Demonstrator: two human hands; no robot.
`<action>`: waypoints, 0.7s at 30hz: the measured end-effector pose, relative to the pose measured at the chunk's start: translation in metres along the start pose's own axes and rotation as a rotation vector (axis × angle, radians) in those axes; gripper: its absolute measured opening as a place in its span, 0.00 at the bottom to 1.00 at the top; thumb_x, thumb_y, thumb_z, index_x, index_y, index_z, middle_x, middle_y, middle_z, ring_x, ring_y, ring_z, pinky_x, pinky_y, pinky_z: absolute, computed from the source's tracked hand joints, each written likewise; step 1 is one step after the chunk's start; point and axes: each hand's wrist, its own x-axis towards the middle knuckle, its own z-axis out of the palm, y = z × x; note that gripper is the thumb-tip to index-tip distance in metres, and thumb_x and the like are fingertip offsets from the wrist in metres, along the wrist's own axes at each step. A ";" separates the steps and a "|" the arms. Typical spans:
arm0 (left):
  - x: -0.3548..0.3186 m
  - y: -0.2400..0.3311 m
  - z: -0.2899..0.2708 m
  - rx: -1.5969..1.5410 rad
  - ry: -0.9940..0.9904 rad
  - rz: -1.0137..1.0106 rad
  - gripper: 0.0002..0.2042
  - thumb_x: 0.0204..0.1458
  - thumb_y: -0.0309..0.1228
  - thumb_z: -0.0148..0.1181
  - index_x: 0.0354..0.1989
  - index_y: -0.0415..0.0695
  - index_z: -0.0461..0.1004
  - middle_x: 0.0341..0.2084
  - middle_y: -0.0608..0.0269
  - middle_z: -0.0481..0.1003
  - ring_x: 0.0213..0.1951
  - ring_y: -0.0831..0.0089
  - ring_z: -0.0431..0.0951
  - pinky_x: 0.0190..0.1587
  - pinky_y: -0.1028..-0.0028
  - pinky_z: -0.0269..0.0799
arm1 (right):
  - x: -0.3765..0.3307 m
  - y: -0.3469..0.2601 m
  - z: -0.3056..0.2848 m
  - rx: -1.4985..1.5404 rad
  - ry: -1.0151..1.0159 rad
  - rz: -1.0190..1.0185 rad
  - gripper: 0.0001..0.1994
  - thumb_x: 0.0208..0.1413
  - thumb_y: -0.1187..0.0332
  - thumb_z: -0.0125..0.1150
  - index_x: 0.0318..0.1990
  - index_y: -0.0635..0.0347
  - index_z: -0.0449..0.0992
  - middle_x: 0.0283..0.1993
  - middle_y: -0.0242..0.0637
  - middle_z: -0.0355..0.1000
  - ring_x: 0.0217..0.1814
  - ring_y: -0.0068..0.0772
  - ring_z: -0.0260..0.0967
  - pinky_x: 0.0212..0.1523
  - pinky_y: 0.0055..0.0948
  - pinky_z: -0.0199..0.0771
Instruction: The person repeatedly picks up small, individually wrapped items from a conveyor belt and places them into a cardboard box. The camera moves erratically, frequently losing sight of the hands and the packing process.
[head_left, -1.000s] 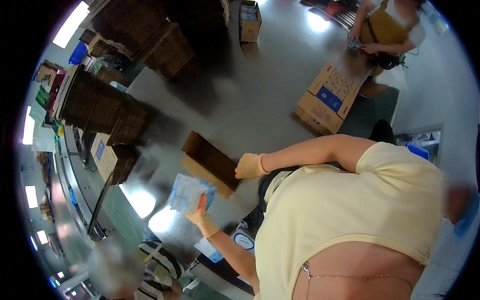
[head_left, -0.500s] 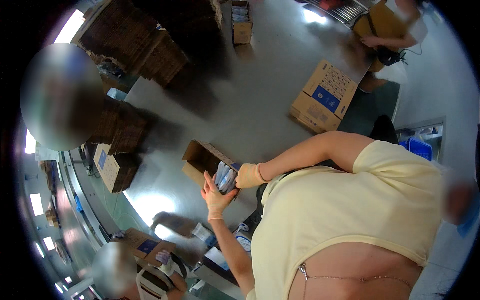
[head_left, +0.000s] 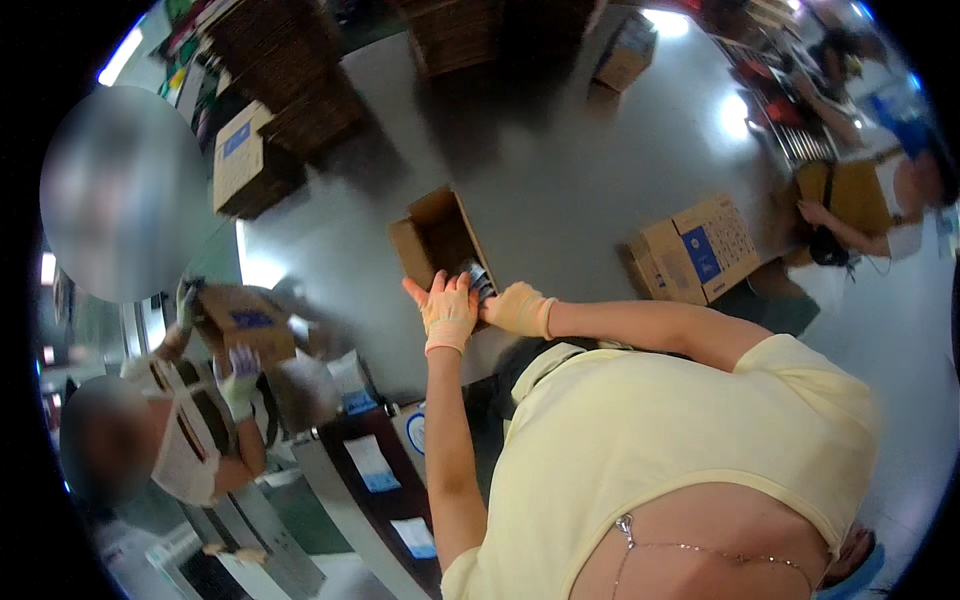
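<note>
An open brown cardboard box (head_left: 407, 246) stands on the grey table in front of me, its flaps up. Small silvery-blue packets (head_left: 481, 279) sit at its near end. My left hand (head_left: 448, 315), in an orange-and-white knit glove, lies over the near end of the box with its fingers stretched out and the packets beside them. Close to it, my right hand (head_left: 522, 309), gloved the same way, reaches to the box's near right corner. Its fingers are hidden by the box and the left hand, so what they hold cannot be made out.
A closed carton (head_left: 728, 245) lies right on the table (head_left: 560, 200); another carton (head_left: 627, 55) stands at the far edge. Stacked flat cardboard (head_left: 290, 70) fills the far left. A co-worker at left handles a box (head_left: 245, 322). White-and-blue pouches (head_left: 372, 463) lie on a dark belt.
My view has turned, so the surroundings shift in it. My left hand has moved from the box's side to over its near end and now covers most of the packets.
</note>
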 end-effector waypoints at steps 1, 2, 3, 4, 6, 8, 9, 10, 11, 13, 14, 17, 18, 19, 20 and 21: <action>-0.010 -0.004 0.001 -0.033 0.132 0.026 0.17 0.53 0.39 0.51 0.51 0.52 0.71 0.52 0.65 0.70 0.58 0.64 0.64 0.60 0.35 0.34 | 0.001 0.000 -0.007 -0.003 -0.001 -0.016 0.07 0.51 0.68 0.50 0.37 0.53 0.72 0.29 0.43 0.75 0.29 0.48 0.76 0.27 0.44 0.75; -0.017 -0.003 -0.007 -0.062 0.263 0.060 0.17 0.52 0.39 0.53 0.51 0.51 0.71 0.51 0.66 0.70 0.57 0.63 0.65 0.60 0.35 0.36 | 0.002 0.004 -0.011 -0.003 -0.002 -0.024 0.07 0.51 0.69 0.50 0.37 0.53 0.72 0.30 0.43 0.75 0.30 0.48 0.76 0.27 0.44 0.75; -0.028 0.003 -0.015 -0.146 0.355 0.012 0.17 0.51 0.31 0.54 0.51 0.48 0.70 0.53 0.65 0.68 0.55 0.61 0.66 0.60 0.44 0.47 | 0.004 0.010 0.000 0.009 0.037 -0.029 0.06 0.51 0.69 0.51 0.36 0.53 0.73 0.29 0.43 0.74 0.30 0.48 0.75 0.27 0.44 0.74; -0.043 0.002 -0.014 -0.250 0.454 -0.036 0.17 0.51 0.29 0.55 0.51 0.47 0.69 0.53 0.62 0.68 0.55 0.60 0.66 0.60 0.47 0.50 | 0.004 0.010 -0.001 0.003 0.019 -0.021 0.06 0.50 0.69 0.52 0.35 0.54 0.73 0.31 0.43 0.74 0.31 0.48 0.75 0.28 0.44 0.75; -0.080 -0.002 -0.009 -0.442 0.648 -0.140 0.17 0.50 0.26 0.55 0.50 0.45 0.69 0.52 0.58 0.68 0.54 0.57 0.66 0.58 0.54 0.55 | 0.004 0.007 -0.008 0.006 -0.025 -0.012 0.05 0.49 0.70 0.53 0.32 0.57 0.73 0.34 0.44 0.73 0.35 0.47 0.75 0.31 0.44 0.75; -0.134 -0.009 -0.004 -0.415 0.653 -0.337 0.18 0.48 0.24 0.55 0.49 0.43 0.69 0.48 0.54 0.70 0.51 0.54 0.68 0.54 0.59 0.62 | 0.000 0.007 -0.012 0.037 -0.026 -0.018 0.05 0.49 0.70 0.54 0.33 0.57 0.73 0.34 0.43 0.73 0.36 0.47 0.74 0.33 0.44 0.74; -0.167 -0.016 0.004 -0.430 0.638 -0.473 0.17 0.48 0.25 0.55 0.48 0.42 0.70 0.46 0.53 0.71 0.50 0.54 0.68 0.54 0.59 0.62 | 0.000 0.006 -0.013 0.053 -0.025 -0.020 0.05 0.49 0.70 0.54 0.33 0.57 0.73 0.35 0.43 0.73 0.36 0.48 0.74 0.33 0.44 0.74; -0.205 -0.032 0.017 -0.351 0.624 -0.585 0.15 0.48 0.26 0.55 0.46 0.41 0.72 0.44 0.51 0.72 0.49 0.53 0.69 0.53 0.59 0.62 | 0.000 0.006 -0.014 0.049 -0.040 -0.011 0.05 0.49 0.69 0.54 0.34 0.57 0.73 0.35 0.43 0.72 0.36 0.48 0.74 0.34 0.44 0.74; -0.249 -0.050 0.027 -0.259 0.586 -0.682 0.14 0.48 0.26 0.55 0.45 0.41 0.72 0.43 0.51 0.72 0.48 0.54 0.69 0.52 0.59 0.64 | 0.001 0.005 -0.013 0.047 -0.054 -0.002 0.06 0.49 0.69 0.55 0.34 0.57 0.73 0.36 0.43 0.72 0.37 0.48 0.73 0.34 0.44 0.74; -0.344 -0.079 0.034 -0.130 0.512 -0.957 0.13 0.48 0.25 0.56 0.42 0.38 0.73 0.41 0.51 0.73 0.45 0.54 0.71 0.49 0.62 0.67 | 0.003 0.002 -0.015 0.041 -0.076 -0.001 0.06 0.48 0.69 0.56 0.34 0.57 0.73 0.36 0.42 0.72 0.36 0.49 0.73 0.35 0.44 0.73; -0.385 -0.085 0.032 0.031 0.412 -1.116 0.15 0.47 0.27 0.59 0.45 0.44 0.72 0.43 0.53 0.73 0.46 0.55 0.71 0.49 0.61 0.68 | 0.002 0.002 -0.018 0.037 -0.083 -0.001 0.06 0.49 0.69 0.56 0.34 0.57 0.73 0.36 0.42 0.72 0.36 0.49 0.73 0.35 0.44 0.73; -0.481 -0.099 0.022 -0.033 -0.062 -1.437 0.18 0.44 0.28 0.63 0.46 0.49 0.72 0.45 0.55 0.72 0.49 0.56 0.71 0.50 0.61 0.68 | 0.004 0.000 -0.019 0.031 -0.121 -0.003 0.05 0.49 0.69 0.56 0.34 0.57 0.73 0.36 0.42 0.71 0.36 0.49 0.72 0.36 0.43 0.73; -0.490 -0.098 0.018 -0.049 -0.260 -1.517 0.20 0.42 0.30 0.66 0.47 0.49 0.72 0.45 0.56 0.72 0.50 0.57 0.71 0.51 0.61 0.68 | 0.004 0.001 -0.020 0.030 -0.135 0.003 0.05 0.49 0.69 0.56 0.34 0.57 0.72 0.36 0.42 0.71 0.36 0.49 0.72 0.36 0.42 0.73; -0.489 -0.099 0.019 -0.104 -0.238 -1.527 0.20 0.41 0.31 0.67 0.46 0.49 0.72 0.45 0.57 0.72 0.49 0.57 0.71 0.51 0.62 0.68 | 0.004 0.002 -0.021 0.024 -0.127 -0.012 0.05 0.49 0.70 0.56 0.34 0.57 0.72 0.35 0.42 0.71 0.36 0.48 0.72 0.35 0.42 0.74; -0.484 -0.099 0.023 -0.158 -0.218 -1.532 0.21 0.40 0.32 0.68 0.46 0.48 0.73 0.44 0.57 0.73 0.49 0.57 0.71 0.50 0.62 0.68 | 0.003 0.002 -0.023 0.020 -0.120 -0.023 0.05 0.49 0.70 0.55 0.34 0.57 0.72 0.35 0.42 0.71 0.36 0.48 0.73 0.35 0.42 0.74; -0.481 -0.103 0.027 -0.210 -0.200 -1.533 0.22 0.39 0.33 0.69 0.46 0.47 0.73 0.43 0.58 0.73 0.48 0.57 0.72 0.50 0.62 0.68 | 0.003 0.002 -0.023 0.017 -0.111 -0.030 0.05 0.49 0.71 0.55 0.34 0.57 0.72 0.35 0.42 0.71 0.36 0.47 0.73 0.34 0.41 0.74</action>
